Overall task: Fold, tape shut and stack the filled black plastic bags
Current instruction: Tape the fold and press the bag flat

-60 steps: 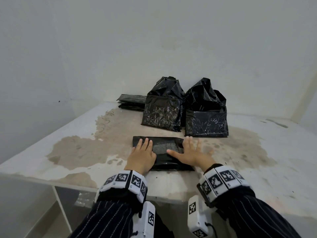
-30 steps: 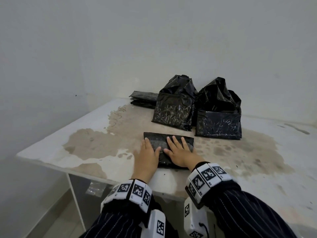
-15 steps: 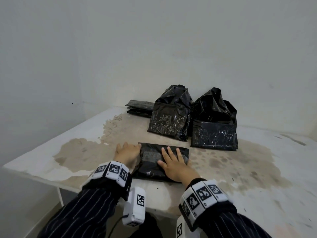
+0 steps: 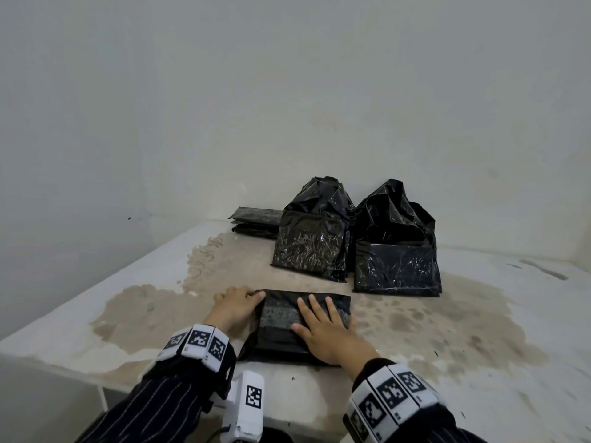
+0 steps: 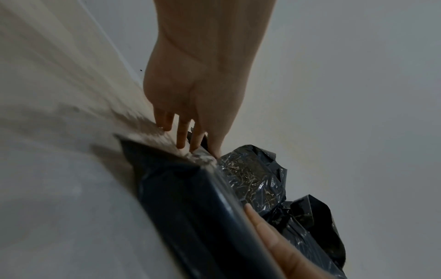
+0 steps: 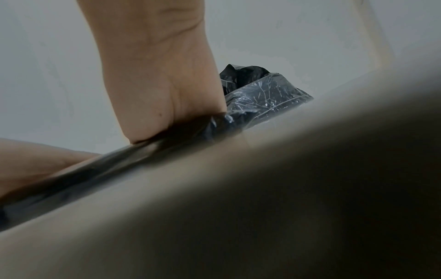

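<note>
The head view shows the whole layout: a folded bag [image 4: 287,318] lies flat near the front edge of the stained table [image 4: 479,346], with two upright filled bags [image 4: 311,241] just behind it and a flat stack [image 4: 256,219] at the back left. The left wrist view alone shows the left hand [image 5: 190,105] with fingers straight, slightly apart, tips at the bag's far left edge — some on the table surface. The right wrist view (mostly dark, lens low to the table) shows only the heel of the right hand [image 6: 162,105] on the plastic; finger state cannot be told there. In the head view the right hand's fingers lie spread flat on the bag.

Against half a second ago, the left hand has shifted little — it sits at the bag's left edge as before; one second ago both palms lay on top.

The folded bag is matte black, creased, with a paler glossy band across its middle.
</note>
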